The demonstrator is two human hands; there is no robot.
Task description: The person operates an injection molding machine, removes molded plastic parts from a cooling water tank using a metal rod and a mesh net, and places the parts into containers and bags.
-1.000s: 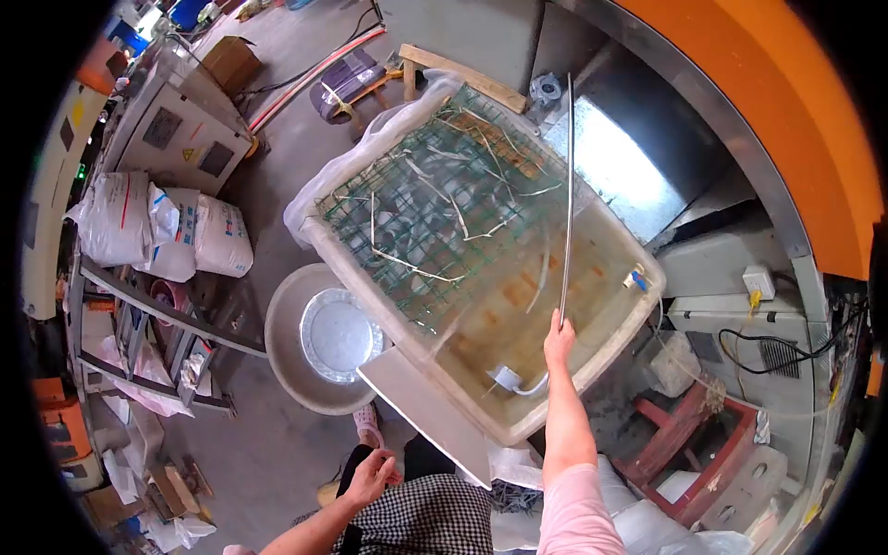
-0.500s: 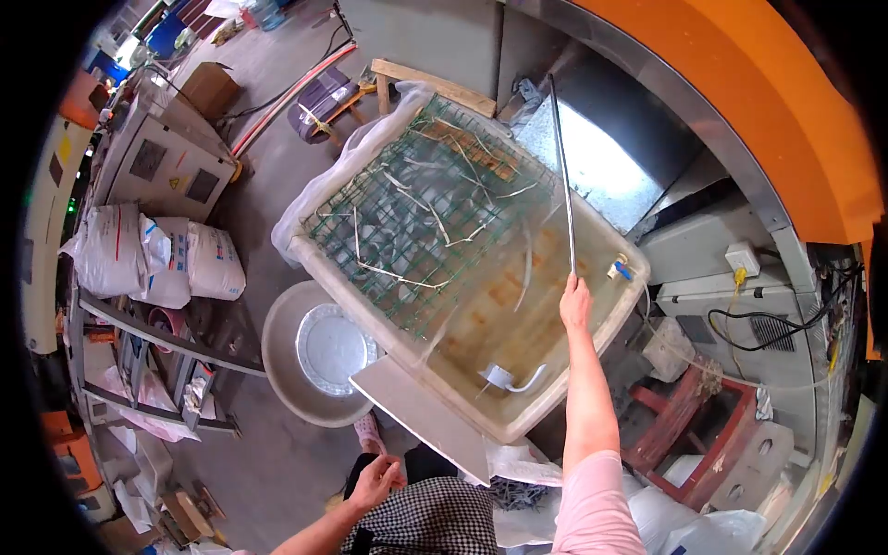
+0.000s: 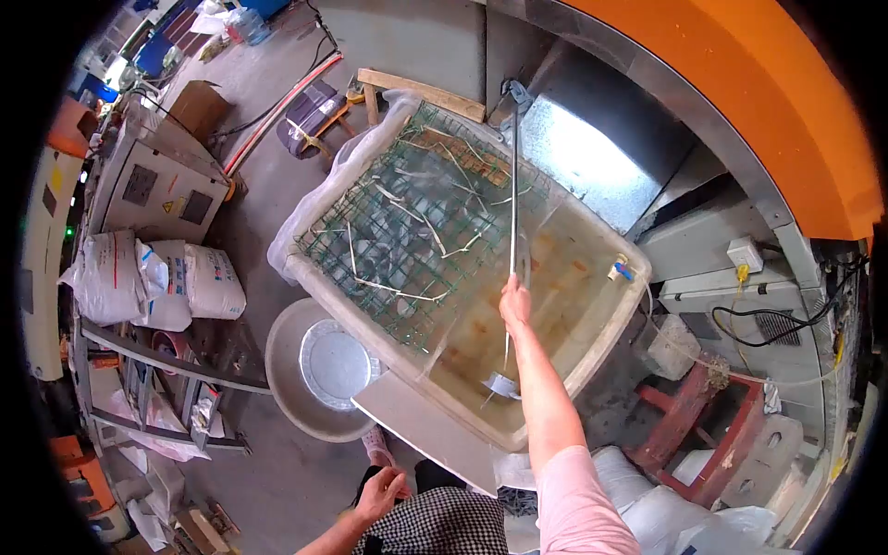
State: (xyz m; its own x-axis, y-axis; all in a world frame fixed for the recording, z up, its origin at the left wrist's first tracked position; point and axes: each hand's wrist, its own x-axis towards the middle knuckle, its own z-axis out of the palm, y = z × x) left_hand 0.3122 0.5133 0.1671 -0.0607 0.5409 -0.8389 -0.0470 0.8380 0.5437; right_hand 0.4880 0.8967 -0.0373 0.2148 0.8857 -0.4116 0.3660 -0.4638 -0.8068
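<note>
My right hand [image 3: 515, 305] is closed around a long thin metal rod [image 3: 514, 194], held over a large water-filled tub [image 3: 314, 270]. The rod's lower end runs down toward a small pale piece [image 3: 500, 385] in the water near the tub's front corner; whether they touch I cannot tell. A green mesh [image 3: 370, 301] with pale strips tied along it covers the tub's left part, over whitish shapes in the water. My left hand [image 3: 381, 492], fingers curled and no object visible in them, hangs low before the checked apron [image 3: 439, 523].
A round basin [image 3: 287, 393] with a metal bowl [image 3: 335, 359] stands left of the tub. A flat board [image 3: 425, 430] leans at its front edge. White sacks [image 3: 215, 282] lie on a rack. To the right are a blue-handled tap [image 3: 622, 271], a red frame [image 3: 694, 439] and an orange machine [image 3: 740, 83].
My right hand has moved left with the rod, which now stands more upright in view and crosses the mesh's right side. My left hand has shifted slightly down.
</note>
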